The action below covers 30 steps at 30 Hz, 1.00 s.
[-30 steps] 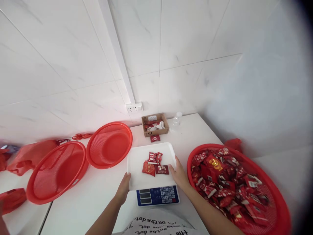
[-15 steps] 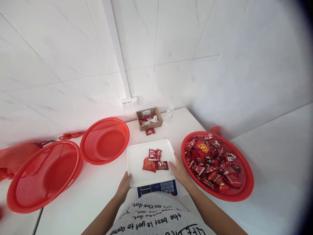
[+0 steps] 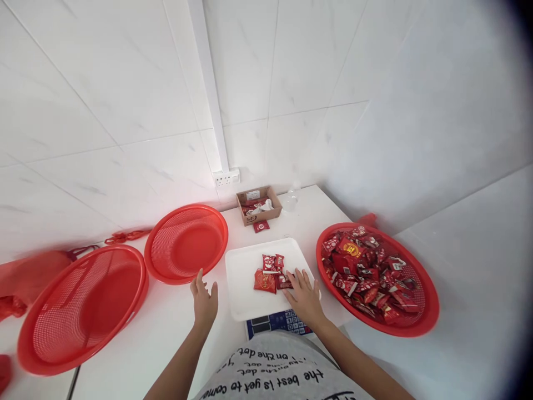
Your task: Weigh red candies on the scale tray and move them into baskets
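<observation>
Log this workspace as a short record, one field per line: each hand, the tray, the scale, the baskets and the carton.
Left hand: open, left of the tray, holding nothing
Right hand: over the tray's right side, fingers across a dark red packet; grip unclear
Tray: white, on the scale, bearing small red packets
Scale: blue keypad panel at the near side
Right basket: red, heaped with wrapped packets
Nearer left basket: red
Farther left basket: red
Carton: brown, beyond the tray

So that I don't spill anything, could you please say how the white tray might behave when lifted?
The white tray is probably stiff, given its flat shape and raised rim. If tilted, its smooth surface might let the red packets slide.
</observation>
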{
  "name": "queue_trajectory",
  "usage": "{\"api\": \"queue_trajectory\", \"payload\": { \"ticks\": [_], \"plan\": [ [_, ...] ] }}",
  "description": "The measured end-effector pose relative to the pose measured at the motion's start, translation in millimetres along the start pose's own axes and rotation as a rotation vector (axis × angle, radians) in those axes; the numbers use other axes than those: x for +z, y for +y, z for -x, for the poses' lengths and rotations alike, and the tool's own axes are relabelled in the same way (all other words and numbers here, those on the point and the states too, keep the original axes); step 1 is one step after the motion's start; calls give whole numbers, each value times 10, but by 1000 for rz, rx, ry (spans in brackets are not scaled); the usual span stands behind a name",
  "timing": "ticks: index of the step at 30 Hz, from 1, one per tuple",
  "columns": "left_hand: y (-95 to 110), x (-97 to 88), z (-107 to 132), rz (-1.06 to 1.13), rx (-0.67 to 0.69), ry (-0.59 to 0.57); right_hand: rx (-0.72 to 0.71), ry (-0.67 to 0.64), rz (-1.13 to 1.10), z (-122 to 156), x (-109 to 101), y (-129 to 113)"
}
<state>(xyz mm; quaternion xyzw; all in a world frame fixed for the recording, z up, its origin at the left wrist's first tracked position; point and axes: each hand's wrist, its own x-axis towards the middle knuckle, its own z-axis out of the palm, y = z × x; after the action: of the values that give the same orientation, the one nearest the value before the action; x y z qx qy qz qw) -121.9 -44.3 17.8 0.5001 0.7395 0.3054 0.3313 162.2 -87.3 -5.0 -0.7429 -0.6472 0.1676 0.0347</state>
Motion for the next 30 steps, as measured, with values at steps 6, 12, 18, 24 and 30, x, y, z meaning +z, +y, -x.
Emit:
{"api": "queue_trajectory", "payload": {
  "ticks": [6, 12, 18, 24, 30],
  "plan": [
    [-67, -159, -348, -185, 77, -42, -45, 15, 26, 73, 83, 117],
    [-61, -81, -422, -276, 157, -149, -71, 46, 24, 96, 138, 163],
    [33, -76, -298, -379, 191, -205, -66, 18, 29, 103, 66, 121],
    [357, 105, -55, -478, 413, -234, -57, 33, 36, 106, 53, 112],
    [571, 599, 108, -451, 726, -553, -52, 20, 36, 121, 10, 94]
  ]
}}
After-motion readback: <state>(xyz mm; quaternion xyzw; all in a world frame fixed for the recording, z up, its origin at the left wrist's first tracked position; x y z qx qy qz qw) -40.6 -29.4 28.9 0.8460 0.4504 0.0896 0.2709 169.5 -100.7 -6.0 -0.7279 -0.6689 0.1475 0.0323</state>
